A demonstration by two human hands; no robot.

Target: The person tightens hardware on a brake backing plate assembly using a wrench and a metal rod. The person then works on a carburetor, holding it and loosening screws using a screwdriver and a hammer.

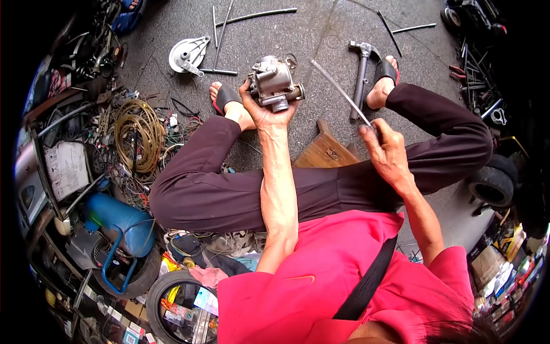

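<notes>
My left hand (pixel 269 114) is closed around the underside of a metal carburetor (pixel 274 81) and holds it up above the floor between my feet. A spring and a round opening show on the carburetor's lower side. My right hand (pixel 388 150) grips a long, thin screwdriver (pixel 338 87), its shaft pointing up and to the left; the handle is hidden in my fist. The screwdriver's tip is apart from the carburetor. Just beyond the screwdriver, a claw hammer (pixel 361 80) lies on the floor near my right foot.
A brake drum plate (pixel 184 56) lies on the floor at upper left, near several thin rods. Under my legs is a wooden stool (pixel 325 150). Coiled hose (pixel 121 136), a blue tank (pixel 129 223) and a tire (pixel 153 295) crowd the left; tools (pixel 474 74) lie at right.
</notes>
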